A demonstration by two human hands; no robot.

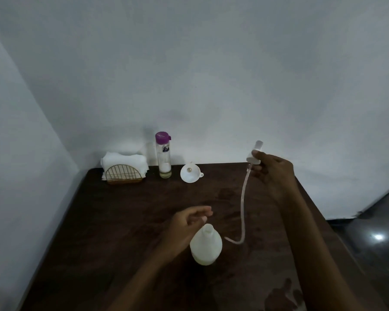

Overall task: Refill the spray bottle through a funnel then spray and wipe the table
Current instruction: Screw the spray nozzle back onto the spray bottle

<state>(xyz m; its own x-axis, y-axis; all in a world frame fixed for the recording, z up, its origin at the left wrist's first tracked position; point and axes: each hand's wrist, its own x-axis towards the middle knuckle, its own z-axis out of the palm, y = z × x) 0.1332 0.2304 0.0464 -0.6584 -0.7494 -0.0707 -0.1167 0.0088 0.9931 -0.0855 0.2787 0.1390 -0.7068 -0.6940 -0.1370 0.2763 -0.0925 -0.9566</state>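
A white spray bottle body (206, 245) stands upright near the middle of the dark wooden table (121, 221), its neck uncapped. My left hand (186, 225) hovers just behind and left of the neck, fingers apart, holding nothing. My right hand (272, 173) is raised at the right and grips the white spray head (255, 156); its long clear dip tube (243, 212) hangs down in a curve, the tip near the tabletop right of the bottle. A white funnel (190, 173) lies at the back of the table.
A clear bottle with a purple cap (163, 156) stands at the back next to the funnel. White folded cloths in a gold wire holder (124, 168) sit at the back left corner. Walls close in behind and to the left. Wet marks (283, 295) show at the front right.
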